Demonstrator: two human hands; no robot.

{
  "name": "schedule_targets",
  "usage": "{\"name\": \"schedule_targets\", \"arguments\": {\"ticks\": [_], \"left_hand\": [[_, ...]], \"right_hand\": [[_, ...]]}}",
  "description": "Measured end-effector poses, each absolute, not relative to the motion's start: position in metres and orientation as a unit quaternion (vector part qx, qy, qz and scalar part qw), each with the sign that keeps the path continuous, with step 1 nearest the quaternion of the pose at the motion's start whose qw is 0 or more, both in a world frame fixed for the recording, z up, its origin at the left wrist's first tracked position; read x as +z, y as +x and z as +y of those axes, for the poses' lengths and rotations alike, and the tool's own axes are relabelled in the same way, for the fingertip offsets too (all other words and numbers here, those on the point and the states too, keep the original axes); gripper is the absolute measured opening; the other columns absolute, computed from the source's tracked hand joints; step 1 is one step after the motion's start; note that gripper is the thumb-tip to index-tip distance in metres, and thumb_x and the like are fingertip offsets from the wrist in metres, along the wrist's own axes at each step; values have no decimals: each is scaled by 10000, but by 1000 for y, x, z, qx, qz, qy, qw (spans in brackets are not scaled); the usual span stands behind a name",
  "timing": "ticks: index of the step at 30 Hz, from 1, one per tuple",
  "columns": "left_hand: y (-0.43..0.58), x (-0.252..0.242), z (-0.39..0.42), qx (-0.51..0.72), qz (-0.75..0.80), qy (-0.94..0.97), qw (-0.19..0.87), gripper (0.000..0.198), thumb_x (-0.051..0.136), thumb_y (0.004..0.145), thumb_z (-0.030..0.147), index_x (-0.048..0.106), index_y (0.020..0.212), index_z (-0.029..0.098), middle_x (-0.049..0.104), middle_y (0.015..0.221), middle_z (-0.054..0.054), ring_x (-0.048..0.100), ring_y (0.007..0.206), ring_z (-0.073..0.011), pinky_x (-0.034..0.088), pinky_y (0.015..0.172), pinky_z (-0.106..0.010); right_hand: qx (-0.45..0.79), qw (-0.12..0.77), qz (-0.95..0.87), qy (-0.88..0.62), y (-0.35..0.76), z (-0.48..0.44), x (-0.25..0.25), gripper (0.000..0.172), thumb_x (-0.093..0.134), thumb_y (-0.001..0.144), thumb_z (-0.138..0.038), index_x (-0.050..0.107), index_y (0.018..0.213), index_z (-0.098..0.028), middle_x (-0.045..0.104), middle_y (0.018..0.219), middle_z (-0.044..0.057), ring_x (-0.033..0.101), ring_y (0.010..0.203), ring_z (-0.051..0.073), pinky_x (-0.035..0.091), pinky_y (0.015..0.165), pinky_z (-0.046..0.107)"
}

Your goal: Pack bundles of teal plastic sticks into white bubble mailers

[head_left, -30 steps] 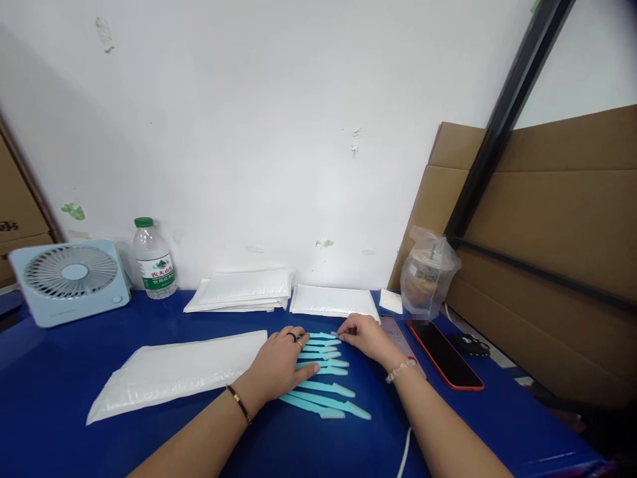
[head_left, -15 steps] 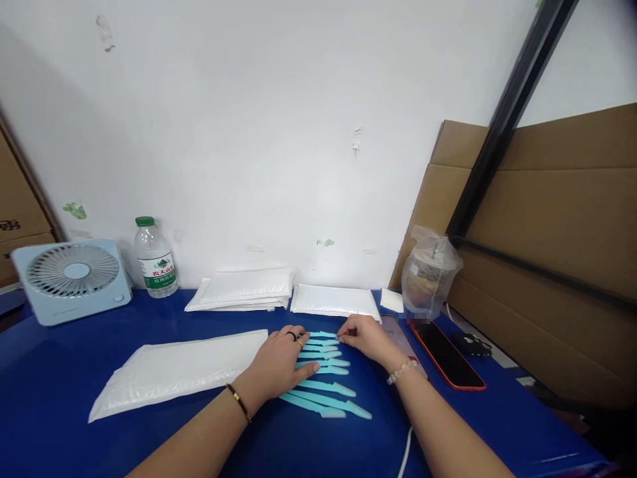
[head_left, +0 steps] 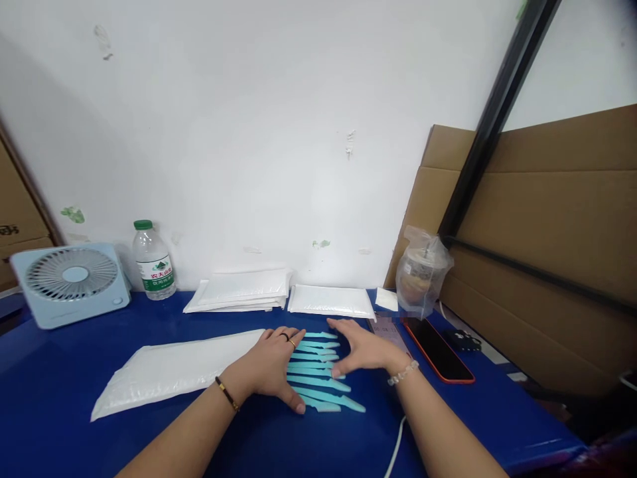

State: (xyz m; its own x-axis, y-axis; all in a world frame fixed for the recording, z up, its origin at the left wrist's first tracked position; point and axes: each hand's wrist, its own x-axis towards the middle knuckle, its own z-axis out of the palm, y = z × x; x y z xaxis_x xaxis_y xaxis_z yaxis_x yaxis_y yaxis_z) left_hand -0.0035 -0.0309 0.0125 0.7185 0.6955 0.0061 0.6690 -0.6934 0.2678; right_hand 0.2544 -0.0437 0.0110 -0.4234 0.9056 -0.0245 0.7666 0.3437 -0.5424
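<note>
Several light blue plastic knives (head_left: 321, 382) lie in a row on the blue table (head_left: 64, 372). My left hand (head_left: 271, 368) lies flat over their left ends, fingers spread, rings on two fingers and a bracelet on the wrist. My right hand (head_left: 365, 348) is open just right of the row, fingers stretched toward the upper knives and touching their right ends. Neither hand grips anything.
A white padded mailer (head_left: 174, 368) lies left of my left hand; more mailers (head_left: 239, 292) (head_left: 331, 300) are stacked by the wall. A fan (head_left: 70, 282) and water bottle (head_left: 153, 260) stand at the left. A bagged cup (head_left: 421, 275), phones (head_left: 438, 348) and cardboard (head_left: 547, 219) are on the right.
My right hand has opened from a pinch at the top knife and moved slightly down and left along the row. My left hand slid a little toward me. The view shifted slightly.
</note>
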Motion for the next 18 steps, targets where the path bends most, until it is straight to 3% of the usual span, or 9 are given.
{"name": "schedule_targets", "arguments": {"ticks": [2,4,6,8,11,14,18], "left_hand": [[-3,16,-34,52,374,918,120,1101,654,459,738,341,1382,227,422,1356,-129,370,1233,-342,294,1015,-458],[1,19,-38,64,376,918,112,903,674,532,664,447,1296,239,502,1247,-108,454,1137,-310,363,947,-420],[6,22,-43,68,374,919,104,676,670,618,571,516,1188,242,551,1138,-84,504,1050,-278,397,892,-391],[11,23,-48,66,370,922,90,459,629,702,474,550,1079,226,570,1065,-74,524,996,-257,417,852,-368],[21,22,-55,52,350,933,64,250,538,774,314,551,990,187,587,1006,-85,540,952,-243,436,831,-349],[32,17,-59,40,348,935,45,220,463,770,179,560,964,142,610,972,-117,571,906,-240,444,838,-353],[44,10,-62,42,377,924,58,226,518,720,183,590,925,119,633,966,-147,594,906,-277,454,822,-374]], "right_hand": [[249,74,-819,-512,250,-54,16,1200,795,474,-511,171,1455,-217,225,1479,150,168,1340,375,177,1069,521],[226,51,-828,-510,243,-63,21,1199,807,448,-469,200,1447,-200,265,1447,153,183,1324,381,184,1062,519],[200,48,-837,-506,234,-70,25,1057,795,470,-426,333,1388,-177,388,1331,141,320,1238,349,313,998,453],[172,52,-846,-502,228,-76,28,780,749,539,-360,483,1246,-165,474,1171,109,453,1080,288,422,858,361],[116,66,-860,-492,223,-82,26,397,610,653,-211,552,1043,-157,512,1030,82,521,906,215,441,740,291],[67,56,-875,-476,220,-83,17,305,528,662,-119,544,965,-142,558,982,96,550,870,212,438,735,288],[24,-3,-887,-461,214,-79,12,271,544,659,-124,570,929,-131,630,916,120,604,805,242,442,700,314]]}}
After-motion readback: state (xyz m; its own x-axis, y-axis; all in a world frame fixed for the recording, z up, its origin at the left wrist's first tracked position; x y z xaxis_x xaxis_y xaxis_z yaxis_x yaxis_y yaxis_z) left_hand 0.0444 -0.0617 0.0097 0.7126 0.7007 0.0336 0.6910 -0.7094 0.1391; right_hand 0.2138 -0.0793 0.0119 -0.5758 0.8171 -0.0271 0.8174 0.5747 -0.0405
